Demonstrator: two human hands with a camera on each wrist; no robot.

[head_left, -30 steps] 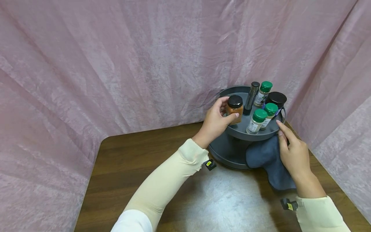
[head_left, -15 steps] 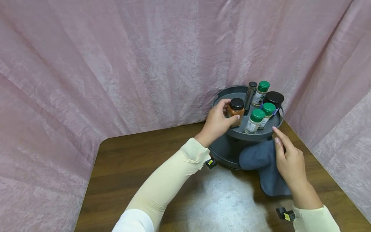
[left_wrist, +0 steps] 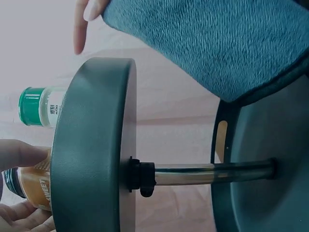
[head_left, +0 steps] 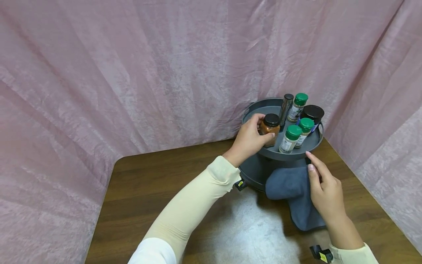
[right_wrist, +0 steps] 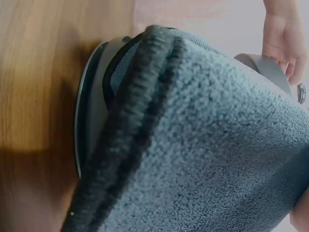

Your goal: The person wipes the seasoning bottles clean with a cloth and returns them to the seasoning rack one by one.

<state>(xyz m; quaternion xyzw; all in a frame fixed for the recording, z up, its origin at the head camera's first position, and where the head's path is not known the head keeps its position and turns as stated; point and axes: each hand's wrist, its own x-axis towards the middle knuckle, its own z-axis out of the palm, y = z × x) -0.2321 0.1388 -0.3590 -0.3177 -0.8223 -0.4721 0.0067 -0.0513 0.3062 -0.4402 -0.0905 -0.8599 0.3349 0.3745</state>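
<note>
In the head view my left hand (head_left: pixel 248 136) grips a spice jar (head_left: pixel 271 126) with a black lid and orange-brown contents, thumb in front and fingers behind. The jar is at the left front of the upper tray (head_left: pixel 280 156) of a grey two-tier stand. My right hand (head_left: pixel 328 192) holds a grey-blue cloth (head_left: pixel 290 183), which hangs down in front of the lower tier (head_left: pixel 252 172). The right index finger points at the upper tray's front rim; whether it touches is unclear. The cloth (right_wrist: pixel 207 145) covers much of the right wrist view.
On the upper tray stand several green-capped spice bottles (head_left: pixel 290 139), a tall dark cylinder (head_left: pixel 286 110) and a wide black-lidded jar (head_left: pixel 312 114). The stand is on a brown wooden table (head_left: pixel 158 176), with pink curtains (head_left: pixel 184 73) behind and to the right.
My left hand and the spice jar have shifted slightly right and nearer to me. My right hand has moved left and down along the tray's front, carrying the cloth with it.
</note>
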